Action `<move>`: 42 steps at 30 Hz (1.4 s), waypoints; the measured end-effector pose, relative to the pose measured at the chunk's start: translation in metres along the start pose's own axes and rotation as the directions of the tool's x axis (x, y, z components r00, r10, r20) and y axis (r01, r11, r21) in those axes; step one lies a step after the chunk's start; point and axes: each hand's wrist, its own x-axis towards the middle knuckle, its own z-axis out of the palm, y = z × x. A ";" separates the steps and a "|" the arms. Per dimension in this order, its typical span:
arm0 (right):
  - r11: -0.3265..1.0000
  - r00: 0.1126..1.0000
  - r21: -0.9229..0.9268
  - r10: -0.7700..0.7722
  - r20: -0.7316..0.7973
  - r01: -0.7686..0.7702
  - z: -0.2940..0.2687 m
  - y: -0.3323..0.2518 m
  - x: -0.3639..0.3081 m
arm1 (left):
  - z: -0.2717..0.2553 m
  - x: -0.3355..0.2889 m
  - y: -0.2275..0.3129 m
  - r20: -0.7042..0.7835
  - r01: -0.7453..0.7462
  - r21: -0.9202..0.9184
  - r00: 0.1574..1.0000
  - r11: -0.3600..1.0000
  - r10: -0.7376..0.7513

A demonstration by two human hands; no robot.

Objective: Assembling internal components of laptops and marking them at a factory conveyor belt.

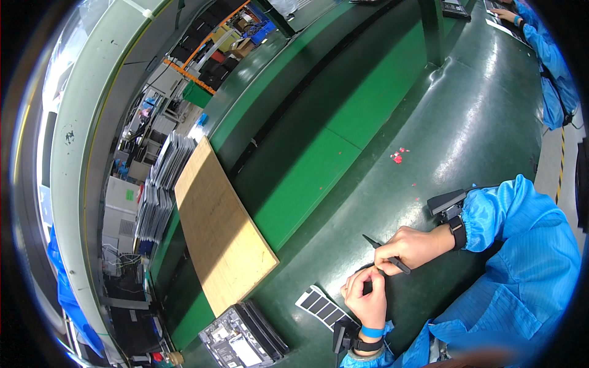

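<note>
My right hand point(412, 248) is closed round a slim black pointed tool point(400, 265), whose thin tip sticks out beyond the fingers to the upper left. Right beside it, my left hand point(366, 297) is pinched, its fingertips meeting those of the right. Something small and dark shows between the two hands, too small to name. Left of my left wrist lies a white strip with black rectangles point(319, 303), like a sheet of stickers. Farther left is a stack of opened laptop bases point(242, 340), with the inner parts of the top one exposed.
A wooden board point(224, 227) lies at the left on the green table point(368, 202). Red scraps point(397, 157) are scattered ahead of my hands. A green post point(432, 34) rises from the table. Another person in a blue sleeve point(546, 55) works at the far right. Stacked grey panels point(156, 205) stand at left.
</note>
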 end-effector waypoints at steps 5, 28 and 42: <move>1.000 1.000 -0.011 0.026 -0.017 -0.026 -0.001 -0.001 0.002 | 0.001 0.002 0.000 0.011 -0.005 0.034 1.000 0.999 0.004; 0.983 0.989 -0.110 -0.143 0.048 0.148 -0.003 0.001 0.001 | -0.001 0.003 0.004 0.014 -0.111 0.090 0.994 0.990 0.111; 1.000 1.000 0.001 0.004 -0.018 -0.004 -0.001 -0.001 0.002 | 0.000 0.001 0.002 0.008 -0.040 0.031 0.999 0.999 0.040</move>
